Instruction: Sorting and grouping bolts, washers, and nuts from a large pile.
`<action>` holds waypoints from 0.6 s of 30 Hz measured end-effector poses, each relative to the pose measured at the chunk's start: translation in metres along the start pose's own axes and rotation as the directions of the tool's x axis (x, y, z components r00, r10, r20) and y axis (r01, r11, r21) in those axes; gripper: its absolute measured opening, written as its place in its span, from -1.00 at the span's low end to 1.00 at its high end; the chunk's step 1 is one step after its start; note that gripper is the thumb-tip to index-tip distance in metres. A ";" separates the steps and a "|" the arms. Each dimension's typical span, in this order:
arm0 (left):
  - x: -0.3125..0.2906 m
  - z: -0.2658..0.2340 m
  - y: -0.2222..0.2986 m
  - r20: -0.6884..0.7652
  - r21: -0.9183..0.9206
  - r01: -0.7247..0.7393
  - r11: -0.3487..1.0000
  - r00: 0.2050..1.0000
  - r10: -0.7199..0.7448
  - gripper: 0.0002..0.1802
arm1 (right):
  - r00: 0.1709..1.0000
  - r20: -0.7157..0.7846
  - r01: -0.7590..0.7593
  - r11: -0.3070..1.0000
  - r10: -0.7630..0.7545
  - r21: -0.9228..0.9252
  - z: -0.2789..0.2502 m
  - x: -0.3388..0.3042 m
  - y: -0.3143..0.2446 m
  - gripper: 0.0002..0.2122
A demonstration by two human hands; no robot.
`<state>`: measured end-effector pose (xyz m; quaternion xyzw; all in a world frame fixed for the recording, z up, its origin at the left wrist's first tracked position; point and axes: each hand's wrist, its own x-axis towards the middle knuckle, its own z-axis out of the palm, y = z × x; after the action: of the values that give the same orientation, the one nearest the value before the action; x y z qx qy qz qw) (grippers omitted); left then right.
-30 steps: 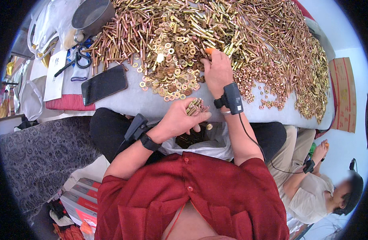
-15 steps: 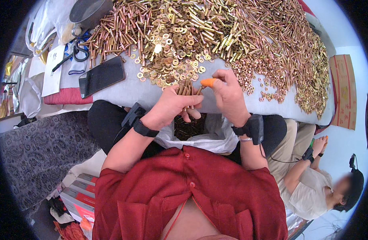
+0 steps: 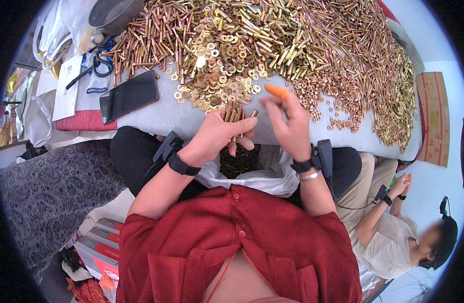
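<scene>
My left hand (image 3: 211, 132) is closed around a bundle of brass-coloured bolts (image 3: 233, 113) at the near edge of the table. One bolt tilts away from the rest, beside my thumb tip. To its right, my right hand (image 3: 289, 121) is raised with the fingers apart and nothing visible in them; an orange finger cover (image 3: 277, 91) is on one finger. The fingertips are slightly blurred. Just beyond my hands lies a pile of flat gold washers (image 3: 219, 76). Small nuts (image 3: 312, 91) are heaped to the right of it.
Metal sleeves and bolts (image 3: 312, 30) cover the far table. A black phone (image 3: 129, 96), scissors (image 3: 98, 64) and a dark pan (image 3: 113, 15) are at left. A white sack (image 3: 272, 179) with dark pieces sits in my lap. Another person (image 3: 388, 237) sits at right.
My right hand has drawn away from the bolt bundle, its covered finger now lifted and pointing toward the washers. The left hand keeps its hold, with one bolt left leaning outward.
</scene>
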<state>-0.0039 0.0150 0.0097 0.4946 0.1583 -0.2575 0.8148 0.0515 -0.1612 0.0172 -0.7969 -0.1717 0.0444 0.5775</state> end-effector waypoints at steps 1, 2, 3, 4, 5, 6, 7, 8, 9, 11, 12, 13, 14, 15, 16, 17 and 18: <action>0.001 0.001 -0.001 -0.015 -0.013 -0.035 0.999 0.999 0.035 -0.69 | 0.997 -0.026 0.067 0.971 -0.075 -0.229 0.001 0.012 0.008 -0.74; 0.002 0.000 -0.002 -0.034 -0.025 -0.070 0.997 0.997 0.069 -0.70 | 0.997 -0.025 0.068 0.971 -0.075 -0.227 0.004 0.021 0.018 -0.74; 0.003 0.001 -0.002 -0.027 -0.024 -0.072 0.997 0.997 0.071 -0.70 | 0.974 -0.007 0.203 0.883 -0.227 -0.422 0.005 0.027 0.028 -0.77; 0.004 0.002 -0.003 -0.025 -0.018 -0.083 0.996 0.996 0.083 -0.69 | 0.930 0.042 0.318 0.738 -0.366 -0.596 0.006 0.030 0.035 -0.80; 0.003 0.000 -0.003 -0.033 -0.013 -0.093 0.996 0.995 0.092 -0.67 | 0.925 0.032 0.317 0.723 -0.378 -0.613 0.010 0.030 0.039 -0.82; 0.004 -0.001 -0.004 -0.036 -0.014 -0.092 0.996 0.995 0.092 -0.67 | 0.925 0.034 0.318 0.724 -0.378 -0.612 0.010 0.029 0.041 -0.82; 0.004 -0.003 -0.004 -0.054 -0.034 -0.122 0.992 0.991 0.120 -0.66 | 0.930 0.022 0.303 0.732 -0.367 -0.610 0.010 0.026 0.042 -0.83; 0.005 -0.002 -0.005 -0.074 -0.057 -0.150 0.987 0.987 0.146 -0.65 | 0.935 0.013 0.288 0.739 -0.354 -0.609 0.008 0.022 0.042 -0.84; 0.004 -0.001 -0.005 -0.075 -0.060 -0.148 0.987 0.987 0.144 -0.65 | 0.936 0.015 0.287 0.739 -0.351 -0.609 0.006 0.020 0.043 -0.84; 0.004 0.000 -0.004 -0.080 -0.051 -0.138 0.989 0.988 0.134 -0.66 | 0.931 -0.048 0.274 0.777 -0.363 -0.566 0.003 0.015 0.041 -0.88; 0.005 0.001 -0.004 -0.079 -0.050 -0.137 0.989 0.988 0.133 -0.66 | 0.931 -0.049 0.272 0.777 -0.362 -0.567 0.003 0.012 0.037 -0.88; 0.006 0.001 -0.004 -0.080 -0.052 -0.130 0.990 0.989 0.126 -0.67 | 0.957 -0.117 0.183 0.868 -0.264 -0.462 0.003 0.007 0.032 -0.90; 0.006 0.002 -0.004 -0.080 -0.053 -0.123 0.991 0.990 0.119 -0.68 | 0.972 -0.173 0.089 0.935 -0.157 -0.344 0.004 0.002 0.025 -0.92; 0.005 0.002 -0.004 -0.078 -0.050 -0.122 0.991 0.990 0.118 -0.68 | 0.972 -0.177 0.087 0.935 -0.156 -0.345 0.006 -0.003 0.022 -0.92; 0.005 0.002 -0.004 -0.084 -0.038 -0.122 0.992 0.989 0.119 -0.69 | 0.988 -0.150 0.029 0.994 -0.045 -0.106 0.009 -0.007 0.019 -0.92; 0.006 0.002 -0.003 -0.088 -0.024 -0.124 0.992 0.989 0.122 -0.70 | 0.994 -0.098 -0.040 0.990 0.054 0.136 0.012 -0.010 0.017 -0.92; 0.006 0.001 -0.004 -0.082 -0.021 -0.124 0.992 0.989 0.122 -0.70 | 0.993 -0.104 -0.038 0.990 0.052 0.135 0.014 -0.013 0.016 -0.92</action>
<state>-0.0012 0.0109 0.0048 0.5028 0.1637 -0.1843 0.8285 0.0392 -0.1571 -0.0043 -0.7618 -0.1189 0.0258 0.6363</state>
